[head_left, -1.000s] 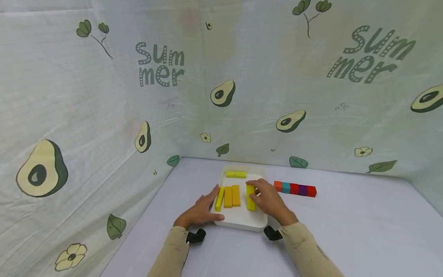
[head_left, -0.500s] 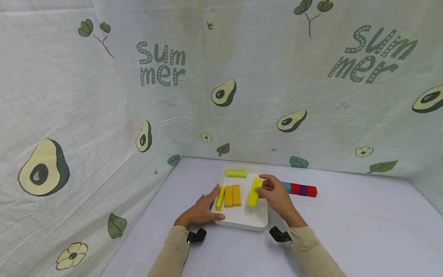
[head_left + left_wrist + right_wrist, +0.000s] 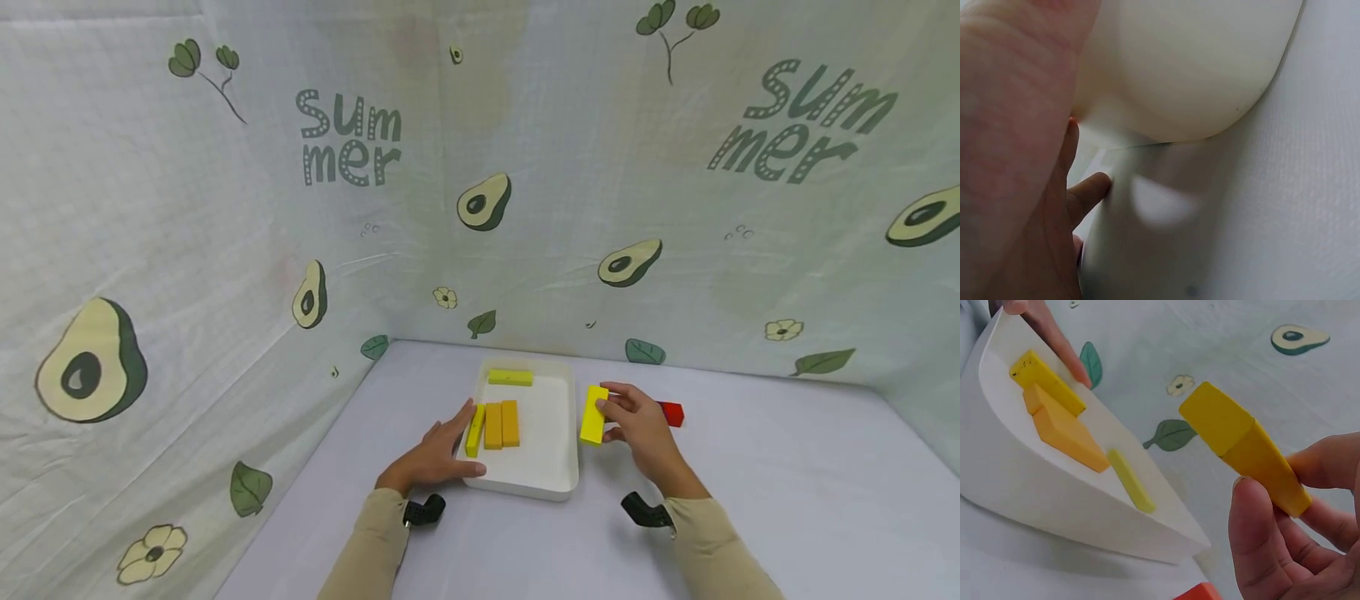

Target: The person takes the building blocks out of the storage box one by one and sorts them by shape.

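A bright yellow block (image 3: 594, 415) is pinched between the thumb and fingers of my right hand (image 3: 645, 433), just right of the white tray (image 3: 536, 492). The right wrist view shows the same yellow block (image 3: 1241, 444) tilted, one end pointing up and left. My left hand (image 3: 435, 458) rests against the tray's left side, thumb along the near rim and fingers straight. Inside the tray lie two orange blocks (image 3: 502, 425) side by side, with a yellow block (image 3: 476, 431) leaning at the left wall. Another yellow block (image 3: 511, 377) lies crosswise near the far end.
A row of coloured blocks, partly hidden behind my right hand, shows a red block (image 3: 672, 414) at its right end. The white table (image 3: 787, 492) meets a hanging cloth (image 3: 555, 208) printed with avocados at the back and left.
My right hand has lifted the yellow block from the tray's right part and carried it right, past the rim. It now covers most of the coloured row. My left hand stays in place.
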Tool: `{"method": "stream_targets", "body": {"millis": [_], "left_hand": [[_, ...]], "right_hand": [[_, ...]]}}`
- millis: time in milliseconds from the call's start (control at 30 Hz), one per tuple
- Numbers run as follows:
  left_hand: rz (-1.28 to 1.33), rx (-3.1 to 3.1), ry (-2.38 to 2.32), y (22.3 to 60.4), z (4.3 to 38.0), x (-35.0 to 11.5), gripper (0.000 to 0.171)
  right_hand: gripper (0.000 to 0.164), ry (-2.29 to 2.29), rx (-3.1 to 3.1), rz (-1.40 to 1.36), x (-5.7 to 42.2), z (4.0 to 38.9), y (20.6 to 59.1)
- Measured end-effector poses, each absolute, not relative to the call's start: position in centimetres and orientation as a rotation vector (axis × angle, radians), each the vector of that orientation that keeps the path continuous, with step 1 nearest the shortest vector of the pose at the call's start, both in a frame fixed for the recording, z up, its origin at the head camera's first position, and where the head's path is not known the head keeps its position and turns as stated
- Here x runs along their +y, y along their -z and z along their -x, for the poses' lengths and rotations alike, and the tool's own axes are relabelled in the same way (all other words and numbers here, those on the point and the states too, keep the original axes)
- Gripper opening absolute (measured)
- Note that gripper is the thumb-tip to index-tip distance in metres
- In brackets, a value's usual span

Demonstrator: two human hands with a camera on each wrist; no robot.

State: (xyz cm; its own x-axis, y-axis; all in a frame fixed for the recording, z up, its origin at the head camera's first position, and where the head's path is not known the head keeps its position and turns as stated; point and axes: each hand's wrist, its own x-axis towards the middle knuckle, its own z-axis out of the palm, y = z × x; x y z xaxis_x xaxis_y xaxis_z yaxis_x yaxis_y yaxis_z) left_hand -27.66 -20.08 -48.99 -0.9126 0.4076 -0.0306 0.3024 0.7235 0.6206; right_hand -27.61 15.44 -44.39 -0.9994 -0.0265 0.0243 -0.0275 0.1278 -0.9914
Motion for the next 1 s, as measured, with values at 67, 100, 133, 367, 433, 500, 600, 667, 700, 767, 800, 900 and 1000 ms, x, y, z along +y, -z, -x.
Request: {"method": "stream_targets", "body": {"millis": [67,100,133,367,433,500,600,667,700,767,800,900,1000], "left_hand": [[-0.579,2.759,-0.958,49.0,27.8,-20.0,0.112],[-0.581,2.759,-0.961,49.0,27.8,-20.0,0.112],[-0.581,2.759,-0.959,49.0,27.8,-20.0,0.112],[-0.571,2.771,-0.947,49.1,27.8,-20.0,0.111],[-0.567,2.774,-0.938,49.1,27.8,-19.9,0.111],[-0.564,2.775,-0.935,48.9,27.7,-19.9,0.111],[-0.558,2.772,-0.938,48.7,27.5,-19.9,0.112],[-0.554,2.774,-0.942,48.5,27.5,-19.8,0.112],[-0.551,2.777,-0.938,48.5,27.5,-19.9,0.112],[-0.549,2.78,-0.934,48.5,27.4,-19.9,0.112],[-0.549,2.78,-0.931,48.5,27.4,-19.9,0.112],[-0.546,2.774,-0.932,48.6,27.3,-19.9,0.112],[-0.546,2.773,-0.946,48.5,27.4,-19.9,0.112]], "right_hand": [[0.054,-2.062,-2.365,-0.044,16.0,27.6,44.4],[0.055,-2.056,-2.372,-0.038,16.2,27.6,44.4],[0.056,-2.05,-2.377,-0.031,16.4,27.6,44.4],[0.057,-2.012,-2.402,0.0,17.3,27.9,44.4],[0.057,-2.004,-2.415,0.012,17.6,27.9,44.6],[0.057,-1.998,-2.427,0.021,17.8,28.0,44.7],[0.057,-1.995,-2.442,0.049,18.1,28.1,45.0],[0.057,-1.987,-2.453,0.054,18.4,28.1,45.3],[0.057,-1.985,-2.459,0.063,18.5,28.1,45.4],[0.057,-1.972,-2.479,0.064,18.8,28.2,45.6],[0.057,-1.963,-2.496,0.063,18.9,28.2,45.7],[0.056,-1.944,-2.544,0.052,19.1,28.3,46.0],[0.054,-1.932,-2.581,0.011,19.4,28.5,46.2]]}}
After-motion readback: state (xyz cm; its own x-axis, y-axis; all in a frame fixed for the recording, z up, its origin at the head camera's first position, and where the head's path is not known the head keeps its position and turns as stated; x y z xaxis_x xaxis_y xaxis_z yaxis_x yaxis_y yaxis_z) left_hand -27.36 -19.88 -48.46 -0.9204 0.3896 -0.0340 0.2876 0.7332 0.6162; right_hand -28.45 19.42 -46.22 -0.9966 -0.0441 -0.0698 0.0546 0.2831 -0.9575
